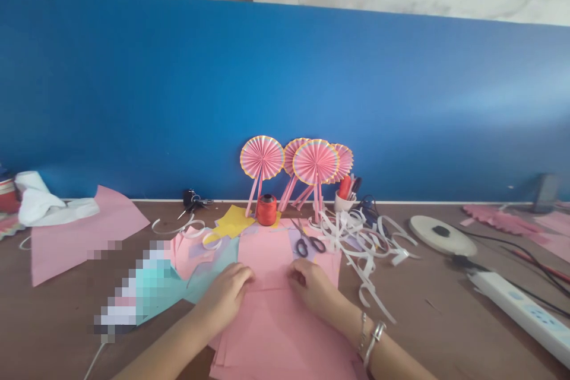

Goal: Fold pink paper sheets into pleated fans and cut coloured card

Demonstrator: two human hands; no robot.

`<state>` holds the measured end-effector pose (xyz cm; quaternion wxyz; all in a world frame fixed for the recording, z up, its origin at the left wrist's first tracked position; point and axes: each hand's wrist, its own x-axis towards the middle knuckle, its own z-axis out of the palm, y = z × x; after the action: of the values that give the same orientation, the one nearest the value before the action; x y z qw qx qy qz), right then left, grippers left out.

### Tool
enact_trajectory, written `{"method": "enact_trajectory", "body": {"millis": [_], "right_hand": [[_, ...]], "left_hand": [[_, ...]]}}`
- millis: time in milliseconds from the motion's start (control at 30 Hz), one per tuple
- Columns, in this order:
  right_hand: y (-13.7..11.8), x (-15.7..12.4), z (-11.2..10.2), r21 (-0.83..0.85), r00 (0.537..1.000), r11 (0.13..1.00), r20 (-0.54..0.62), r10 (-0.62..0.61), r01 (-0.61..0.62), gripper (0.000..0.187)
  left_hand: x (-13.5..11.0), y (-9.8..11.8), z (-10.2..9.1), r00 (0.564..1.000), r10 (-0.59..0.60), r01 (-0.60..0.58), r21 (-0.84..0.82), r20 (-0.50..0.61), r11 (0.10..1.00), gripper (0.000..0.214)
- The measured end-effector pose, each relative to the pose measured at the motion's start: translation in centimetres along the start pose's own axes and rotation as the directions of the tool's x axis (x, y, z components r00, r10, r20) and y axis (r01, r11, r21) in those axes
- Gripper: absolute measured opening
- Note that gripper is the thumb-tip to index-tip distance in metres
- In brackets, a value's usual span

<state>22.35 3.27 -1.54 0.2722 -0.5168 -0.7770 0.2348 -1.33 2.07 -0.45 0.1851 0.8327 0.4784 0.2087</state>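
A pink sheet of paper lies in front of me, its near edge running between my two hands. My left hand pinches the sheet's left side with curled fingers. On the right side, my right hand has its fingers bent in and gripping the edge; its fingertips are partly hidden. Beneath and nearer to me is a stack of pink paper. Black-handled scissors rest just beyond my right hand. Behind them stand several round pleated paper fans with pink strip handles, and a red thread spool.
Curled white paper strips are heaped to the right. Beyond are a white round disc, a power strip and cables. At left lie teal paper, a large pink sheet and keys. A blue panel closes the back.
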Motion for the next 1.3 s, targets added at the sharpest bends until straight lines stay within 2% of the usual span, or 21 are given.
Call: {"method": "enact_trajectory", "body": {"millis": [133, 233, 333, 433, 567, 667, 733, 800, 833, 900, 967, 1000, 1033, 1067, 1100, 1167, 1233, 1267, 1300], "right_hand": [[-0.7, -0.5, -0.2, -0.180, 0.977, 0.960, 0.029, -0.211, 0.213, 0.033], [-1.1, -0.6, -0.2, -0.319, 0.935, 0.880, 0.113, -0.335, 0.353, 0.030], [-1.2, -0.6, -0.5, -0.369, 0.922, 0.844, 0.144, -0.360, 0.388, 0.029], [-1.2, -0.7, -1.2, -0.376, 0.924, 0.844, 0.164, -0.345, 0.382, 0.028], [-1.2, -0.9, -1.9, -0.412, 0.921, 0.825, 0.210, -0.328, 0.388, 0.027], [-1.1, -1.0, -1.9, -0.428, 0.926, 0.822, 0.212, -0.312, 0.375, 0.028], [-0.9, -1.0, -1.7, -0.361, 0.935, 0.863, 0.162, -0.316, 0.354, 0.033], [-0.6, -0.9, -1.5, -0.220, 0.950, 0.925, 0.062, -0.304, 0.311, 0.035], [-0.6, -0.8, -1.3, -0.136, 0.958, 0.949, 0.004, -0.287, 0.285, 0.034], [-0.6, -0.7, -1.0, 0.015, 0.964, 0.968, -0.094, -0.250, 0.252, 0.030], [-1.1, -0.8, -0.6, 0.101, 0.961, 0.962, -0.138, -0.239, 0.254, 0.026], [-1.4, -0.9, -0.5, 0.120, 0.958, 0.956, -0.136, -0.252, 0.268, 0.026], [-1.8, -1.1, -0.3, 0.123, 0.954, 0.950, -0.120, -0.273, 0.287, 0.027], [-2.2, -1.3, -0.2, 0.114, 0.949, 0.944, -0.098, -0.298, 0.308, 0.028], [-2.5, -1.5, -0.1, 0.095, 0.945, 0.940, -0.072, -0.320, 0.326, 0.030], [-3.1, -1.8, -0.1, 0.033, 0.934, 0.933, -0.015, -0.358, 0.358, 0.031], [-3.5, -2.1, -0.2, -0.067, 0.921, 0.919, 0.003, -0.390, 0.389, 0.029], [-3.5, -2.2, -0.3, -0.127, 0.909, 0.903, -0.019, -0.416, 0.410, 0.028], [-3.6, -2.4, -0.5, -0.187, 0.891, 0.881, -0.056, -0.451, 0.434, 0.029]], "left_hand": [[-0.1, 0.5, 0.2, 0.985, 0.170, -0.166, 0.227, 0.002, 0.960, 0.040], [0.0, 0.6, 0.2, 0.954, 0.299, -0.286, 0.320, 0.010, 0.903, 0.030], [0.1, 0.3, 0.0, 0.942, 0.335, -0.315, 0.352, 0.004, 0.881, 0.024], [0.1, -0.5, -0.6, 0.941, 0.336, -0.304, 0.364, -0.026, 0.880, 0.032], [0.1, -1.2, -1.4, 0.935, 0.332, -0.270, 0.352, -0.128, 0.896, 0.035], [0.2, -1.3, -1.8, 0.902, 0.274, -0.181, 0.285, -0.332, 0.941, 0.034], [0.0, -1.3, -1.9, 0.843, 0.236, -0.148, 0.214, -0.484, 0.966, 0.033], [-0.3, -1.1, -1.9, 0.800, 0.227, -0.171, 0.151, -0.555, 0.974, 0.029], [-0.5, -0.9, -1.9, 0.807, 0.221, -0.190, 0.113, -0.548, 0.975, 0.027], [-0.6, -0.2, -1.5, 0.885, 0.152, -0.183, -0.029, -0.440, 0.983, 0.025], [-0.6, 0.8, -1.0, 0.972, -0.021, -0.044, -0.265, -0.236, 0.963, 0.024], [-0.4, 1.4, -0.7, 0.983, -0.138, 0.081, -0.393, -0.119, 0.916, 0.029], [-0.3, 1.9, -0.4, 0.976, -0.219, 0.179, -0.501, -0.022, 0.847, 0.035], [-0.1, 2.4, -0.1, 0.965, -0.254, 0.241, -0.570, 0.057, 0.785, 0.040], [0.0, 2.7, 0.2, 0.958, -0.279, 0.263, -0.609, 0.071, 0.748, 0.042], [0.0, 2.7, 0.7, 0.937, -0.350, 0.283, -0.590, 0.001, 0.756, 0.045], [-0.2, 2.2, 0.9, 0.907, -0.381, 0.265, -0.461, -0.179, 0.847, 0.046], [-0.4, 1.9, 0.7, 0.896, -0.336, 0.223, -0.360, -0.290, 0.906, 0.045], [-0.5, 1.6, 0.5, 0.888, -0.238, 0.152, -0.237, -0.393, 0.960, 0.040]]}}
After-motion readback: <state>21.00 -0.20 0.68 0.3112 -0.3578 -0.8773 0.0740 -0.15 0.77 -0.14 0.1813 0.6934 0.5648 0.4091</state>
